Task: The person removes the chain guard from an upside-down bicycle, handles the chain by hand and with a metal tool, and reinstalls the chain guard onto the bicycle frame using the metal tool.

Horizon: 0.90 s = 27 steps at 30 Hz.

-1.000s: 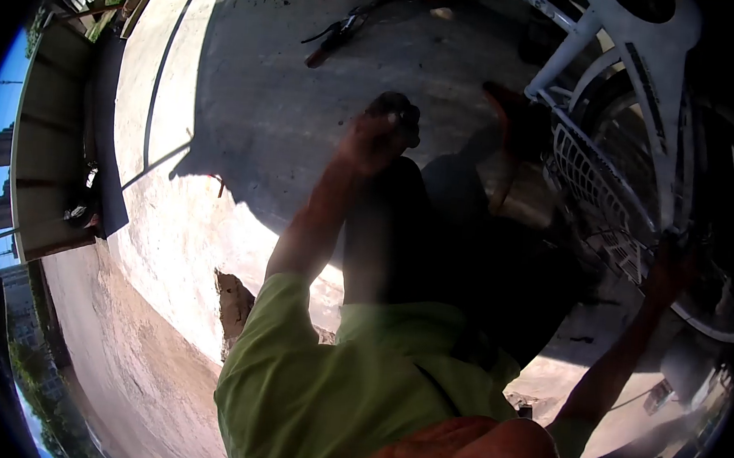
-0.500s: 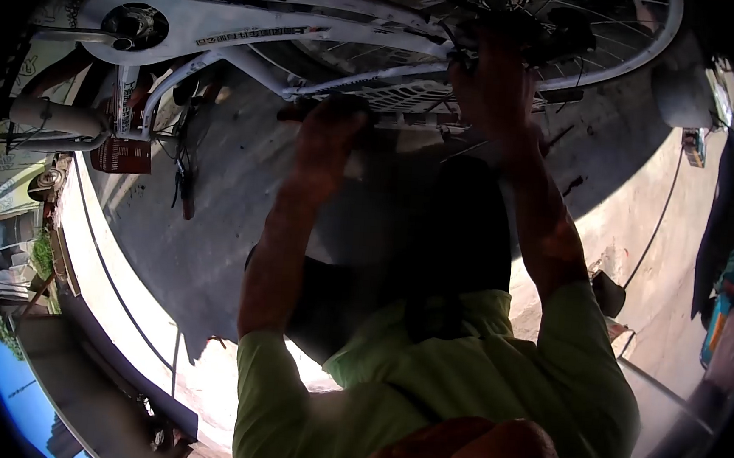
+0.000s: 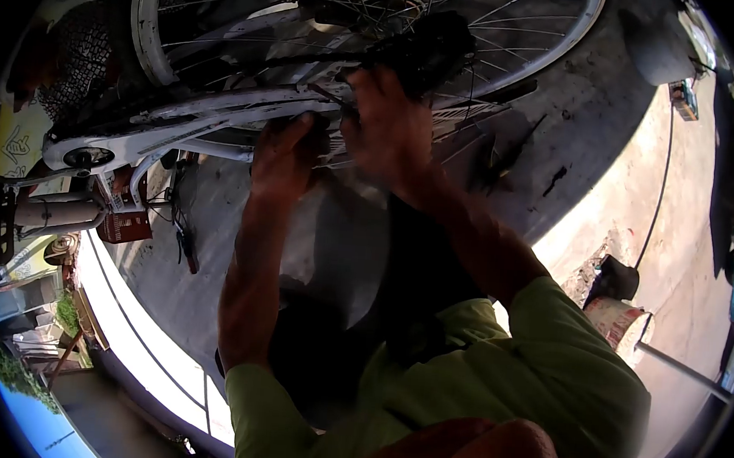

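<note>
A white bicycle frame fills the upper part of the view, with a spoked wheel behind it. Dark, greasy parts surround the wheel's hub. My left hand is closed at the frame's lower edge, around something dark that the fingers mostly hide. Just to its right, my right hand has bent fingers pressed against the frame below the hub. What those fingers pinch is in shadow. A crank with a pedal sticks out at the left end of the bicycle.
A brake lever with cables shows below the frame, near a red-brown box. On the right are a tub with a bar, a dark object and a grey container. A cable runs across the concrete floor.
The view has shifted, bringing more of the wheel and hub into sight. My right hand has moved left and now sits close beside my left hand. The frame appears turned.
</note>
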{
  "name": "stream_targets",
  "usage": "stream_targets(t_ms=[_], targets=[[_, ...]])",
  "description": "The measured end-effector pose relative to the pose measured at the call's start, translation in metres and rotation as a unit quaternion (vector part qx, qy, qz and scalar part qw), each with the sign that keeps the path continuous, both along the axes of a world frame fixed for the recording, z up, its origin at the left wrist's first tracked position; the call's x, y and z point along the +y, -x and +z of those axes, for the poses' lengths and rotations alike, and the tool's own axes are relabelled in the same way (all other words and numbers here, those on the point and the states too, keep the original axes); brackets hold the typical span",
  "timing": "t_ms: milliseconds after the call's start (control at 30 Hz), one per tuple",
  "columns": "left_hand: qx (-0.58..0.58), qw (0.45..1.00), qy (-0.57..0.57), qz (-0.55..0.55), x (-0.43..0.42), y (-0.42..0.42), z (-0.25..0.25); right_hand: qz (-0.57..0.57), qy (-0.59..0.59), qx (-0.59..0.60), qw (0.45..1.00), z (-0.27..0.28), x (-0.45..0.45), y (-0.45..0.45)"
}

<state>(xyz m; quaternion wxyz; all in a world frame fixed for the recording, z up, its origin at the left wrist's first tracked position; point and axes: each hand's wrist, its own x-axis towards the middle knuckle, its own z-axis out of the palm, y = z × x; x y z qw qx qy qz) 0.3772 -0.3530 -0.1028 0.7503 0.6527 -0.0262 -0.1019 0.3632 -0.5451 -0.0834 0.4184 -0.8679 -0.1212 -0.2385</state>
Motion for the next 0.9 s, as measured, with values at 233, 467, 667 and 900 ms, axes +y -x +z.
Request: stream_targets(t_ms=[233,467,667,900], targets=[[0.045,0.986,0.16,-0.01,0.004,-0.011,-0.001,-0.022,0.037,0.029,0.999,-0.002,0.005,0.001],[-0.161,0.984,-0.054,-0.055,0.032,-0.033,-0.039,-0.02,0.078,0.02,0.997,-0.002,0.005,0.0],[-0.433,0.862,-0.245,-0.092,0.046,-0.044,-0.03,-0.054,0.001,-0.136,0.989,-0.006,0.015,0.038],[-0.328,0.932,-0.074,-0.134,0.052,-0.041,-0.043,-0.018,-0.177,0.127,0.976,-0.036,0.065,0.048]])
